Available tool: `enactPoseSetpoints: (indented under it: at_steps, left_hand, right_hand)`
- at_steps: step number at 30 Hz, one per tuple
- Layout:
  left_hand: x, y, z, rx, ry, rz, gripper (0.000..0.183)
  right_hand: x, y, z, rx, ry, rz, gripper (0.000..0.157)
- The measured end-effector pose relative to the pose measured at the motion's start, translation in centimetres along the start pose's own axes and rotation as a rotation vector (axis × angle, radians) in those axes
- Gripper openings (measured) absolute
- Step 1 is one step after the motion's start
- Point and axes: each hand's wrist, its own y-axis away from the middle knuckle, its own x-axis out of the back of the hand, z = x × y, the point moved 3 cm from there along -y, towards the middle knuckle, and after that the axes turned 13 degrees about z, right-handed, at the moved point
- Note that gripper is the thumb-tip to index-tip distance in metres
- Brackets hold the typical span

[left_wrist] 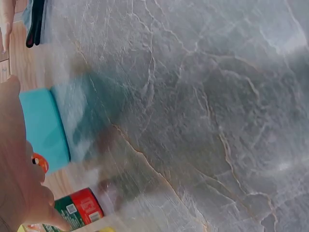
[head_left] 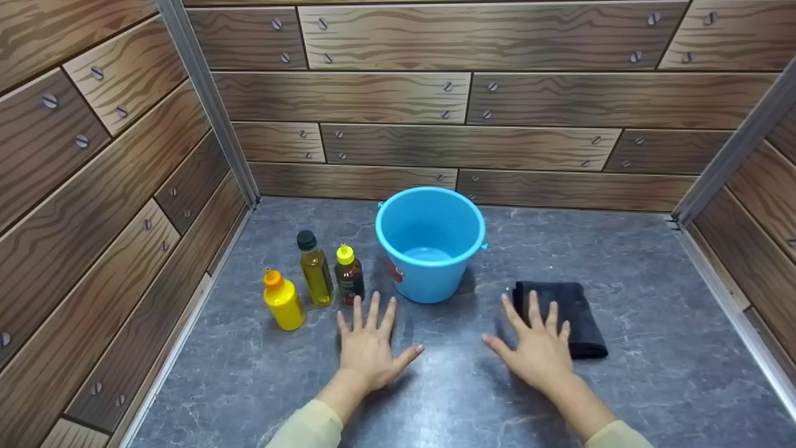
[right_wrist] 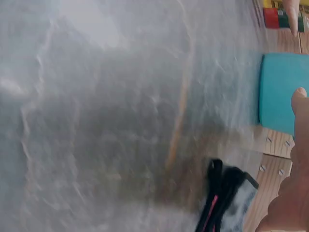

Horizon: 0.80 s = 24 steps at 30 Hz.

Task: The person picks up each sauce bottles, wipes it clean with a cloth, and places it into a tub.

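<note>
Ample room, left hand [head_left: 368, 353] to right hand [head_left: 538, 353], bucket rim [head_left: 429, 264] beyond.

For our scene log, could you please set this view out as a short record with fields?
left hand: spread, holding nothing, nearest the brown bottle
right hand: spread, holding nothing, nearest the cloth
bucket: blue, upright, between bottles and cloth
bottles, left to right: yellow bottle, tall bottle, brown bottle; all upright
cloth state: black, folded, lying flat
table: grey, veined
back wall: wood-patterned
</note>
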Motion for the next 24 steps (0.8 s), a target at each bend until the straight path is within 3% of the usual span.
enactPoseSetpoints:
  at_steps: [15,24]
  left_hand:
    - [0.0,-0.1,-0.4,0.012,0.007,-0.015,0.105]
    - [0.0,-0.2,-0.4,-0.001,0.023,-0.005,0.104]
  right_hand:
    - [3.2,-3.0,4.6,-0.101,-0.046,-0.048,0.110]
    - [3.5,-5.4,6.5,-0.145,-0.061,-0.195,0.110]
